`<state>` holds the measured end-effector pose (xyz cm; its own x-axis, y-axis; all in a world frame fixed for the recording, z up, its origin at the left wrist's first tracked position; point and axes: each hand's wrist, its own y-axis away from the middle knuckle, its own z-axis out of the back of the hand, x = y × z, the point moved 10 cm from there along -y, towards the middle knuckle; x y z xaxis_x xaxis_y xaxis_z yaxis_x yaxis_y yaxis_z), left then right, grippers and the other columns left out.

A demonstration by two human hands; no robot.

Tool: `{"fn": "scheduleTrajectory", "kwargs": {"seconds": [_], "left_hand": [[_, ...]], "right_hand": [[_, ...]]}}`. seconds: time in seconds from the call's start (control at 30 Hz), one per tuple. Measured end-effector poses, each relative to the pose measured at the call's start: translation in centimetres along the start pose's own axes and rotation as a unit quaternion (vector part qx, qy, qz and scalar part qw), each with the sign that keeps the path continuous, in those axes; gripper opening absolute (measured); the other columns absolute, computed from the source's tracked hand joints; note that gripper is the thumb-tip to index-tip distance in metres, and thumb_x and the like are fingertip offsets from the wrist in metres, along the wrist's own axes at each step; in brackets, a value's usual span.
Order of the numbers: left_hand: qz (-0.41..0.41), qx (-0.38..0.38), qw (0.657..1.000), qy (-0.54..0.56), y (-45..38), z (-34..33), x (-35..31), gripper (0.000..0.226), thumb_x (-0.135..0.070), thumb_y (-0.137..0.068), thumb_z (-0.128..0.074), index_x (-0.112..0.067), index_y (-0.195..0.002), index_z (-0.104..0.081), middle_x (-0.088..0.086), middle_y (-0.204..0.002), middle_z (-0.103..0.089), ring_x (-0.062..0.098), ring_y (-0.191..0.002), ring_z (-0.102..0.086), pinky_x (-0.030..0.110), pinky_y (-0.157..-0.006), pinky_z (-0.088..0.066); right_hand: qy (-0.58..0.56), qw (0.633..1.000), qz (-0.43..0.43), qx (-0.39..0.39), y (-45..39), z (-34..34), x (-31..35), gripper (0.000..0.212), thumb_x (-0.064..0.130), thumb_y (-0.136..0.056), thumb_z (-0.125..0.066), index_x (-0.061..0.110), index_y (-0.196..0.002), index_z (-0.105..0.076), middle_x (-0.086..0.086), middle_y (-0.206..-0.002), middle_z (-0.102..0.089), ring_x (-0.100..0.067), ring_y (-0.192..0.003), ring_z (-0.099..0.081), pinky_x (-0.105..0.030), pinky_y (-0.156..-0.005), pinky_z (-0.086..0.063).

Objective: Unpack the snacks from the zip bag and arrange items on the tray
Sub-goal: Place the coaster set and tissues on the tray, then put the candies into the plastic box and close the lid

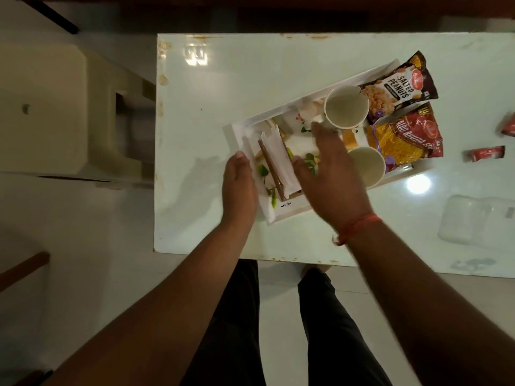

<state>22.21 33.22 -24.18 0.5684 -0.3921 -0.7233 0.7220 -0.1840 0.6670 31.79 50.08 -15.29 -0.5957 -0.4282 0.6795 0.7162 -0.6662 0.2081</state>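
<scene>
A white flower-printed tray [289,211] lies slanted on the white table. On it are a salted peanuts packet [401,84], a red aloo bhujia packet [407,140], two empty paper cups [347,107] [367,165], and paper-wrapped wooden sticks [274,160] at its left end. My left hand [239,185] rests at the tray's left edge, fingers straight and holding nothing. My right hand [331,168] hovers flat above the tray's middle with fingers spread, beside the sticks. The clear zip bag [473,221] lies flat at the right.
Two small red sachets [486,153] [510,126] lie on the table right of the tray. A beige plastic stool [69,107] stands left of the table. My legs are at the table's near edge [250,256].
</scene>
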Motion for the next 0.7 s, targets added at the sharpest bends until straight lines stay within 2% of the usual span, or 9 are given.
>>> {"fn": "scheduleTrajectory", "kwargs": {"seconds": [0.03,0.07,0.13,0.23,0.33,0.4,0.5,0.6,0.7], "left_hand": [[-0.007,-0.026,1.000,-0.006,-0.2,1.0,-0.1,0.021,-0.037,-0.102,-0.039,-0.034,-0.095,-0.058,-0.011,-0.097,-0.062,-0.010,-0.082,-0.062,0.024,-0.080,-0.048],[-0.004,-0.046,0.999,-0.019,-0.4,1.9,0.0,0.020,-0.037,-0.102,-0.039,-0.035,-0.096,-0.058,-0.009,-0.103,-0.061,-0.008,-0.090,-0.061,0.029,-0.087,-0.048],[0.028,-0.061,0.997,-0.036,-1.0,3.0,0.8,0.030,-0.041,-0.103,-0.035,-0.029,-0.120,-0.057,-0.001,-0.130,-0.055,0.008,-0.121,-0.052,0.039,-0.108,-0.039],[0.114,-0.040,0.992,-0.042,-1.2,2.6,2.5,0.053,-0.052,-0.101,-0.029,-0.023,-0.145,-0.041,0.003,-0.147,-0.045,0.022,-0.133,-0.044,0.046,-0.114,-0.033],[0.159,-0.008,0.987,0.000,-1.3,1.4,3.3,0.051,-0.053,-0.101,-0.031,-0.023,-0.138,-0.047,0.001,-0.129,-0.059,0.020,-0.116,-0.057,0.043,-0.106,-0.042],[0.174,-0.014,0.984,0.027,-1.3,1.0,3.6,0.044,-0.054,-0.101,-0.033,-0.024,-0.124,-0.055,-0.003,-0.105,-0.066,0.014,-0.094,-0.061,0.037,-0.087,-0.051],[0.175,-0.032,0.983,0.046,-1.3,0.6,3.9,0.039,-0.055,-0.100,-0.034,-0.026,-0.110,-0.058,-0.005,-0.092,-0.067,0.012,-0.087,-0.063,0.032,-0.066,-0.050],[0.167,-0.048,0.983,0.054,-1.4,0.1,4.0,0.038,-0.056,-0.100,-0.033,-0.028,-0.105,-0.059,-0.004,-0.091,-0.067,0.014,-0.087,-0.064,0.031,-0.062,-0.049],[0.169,-0.056,0.982,0.056,-1.4,0.0,4.1,0.044,-0.057,-0.099,-0.034,-0.026,-0.118,-0.059,-0.003,-0.094,-0.067,0.015,-0.087,-0.065,0.033,-0.064,-0.051]], "right_hand": [[0.004,0.999,0.003,-0.039,-0.5,2.5,-0.8,0.053,0.028,-0.092,-0.060,0.012,-0.141,-0.046,-0.009,-0.136,-0.056,-0.020,-0.122,-0.053,-0.012,-0.093,-0.030],[0.010,0.997,0.002,-0.075,-1.3,4.9,-2.1,0.047,0.027,-0.092,-0.059,0.012,-0.135,-0.051,-0.010,-0.129,-0.060,-0.019,-0.114,-0.056,-0.012,-0.089,-0.032],[0.027,0.991,-0.017,-0.133,-3.3,9.7,-6.0,0.040,0.028,-0.091,-0.056,0.009,-0.126,-0.057,-0.013,-0.120,-0.062,-0.018,-0.105,-0.057,-0.015,-0.089,-0.036],[0.062,0.981,-0.096,-0.156,-6.7,14.7,-14.1,0.046,0.036,-0.093,-0.050,0.006,-0.126,-0.057,-0.018,-0.125,-0.058,-0.027,-0.111,-0.059,-0.037,-0.100,-0.045],[0.084,0.973,-0.202,-0.075,-9.7,15.8,-21.3,0.056,0.043,-0.097,-0.048,0.001,-0.134,-0.051,-0.024,-0.135,-0.053,-0.038,-0.124,-0.052,-0.043,-0.107,-0.039],[0.054,0.964,-0.259,0.033,-10.6,13.9,-24.3,0.057,0.043,-0.101,-0.039,-0.002,-0.133,-0.051,-0.031,-0.133,-0.053,-0.045,-0.121,-0.051,-0.050,-0.104,-0.040],[0.044,0.953,-0.247,0.172,-11.3,11.0,-24.2,0.061,0.051,-0.100,-0.034,-0.001,-0.117,-0.061,-0.031,-0.118,-0.061,-0.046,-0.108,-0.059,-0.058,-0.098,-0.046],[0.035,0.964,-0.206,0.166,-12.0,10.2,-23.3,0.065,0.058,-0.099,-0.032,0.005,-0.120,-0.062,-0.025,-0.115,-0.065,-0.040,-0.107,-0.062,-0.053,-0.100,-0.047],[0.021,0.967,-0.207,0.145,-11.9,10.0,-23.2,0.071,0.060,-0.100,-0.026,0.003,-0.124,-0.061,-0.026,-0.119,-0.064,-0.039,-0.110,-0.061,-0.050,-0.100,-0.047]]}}
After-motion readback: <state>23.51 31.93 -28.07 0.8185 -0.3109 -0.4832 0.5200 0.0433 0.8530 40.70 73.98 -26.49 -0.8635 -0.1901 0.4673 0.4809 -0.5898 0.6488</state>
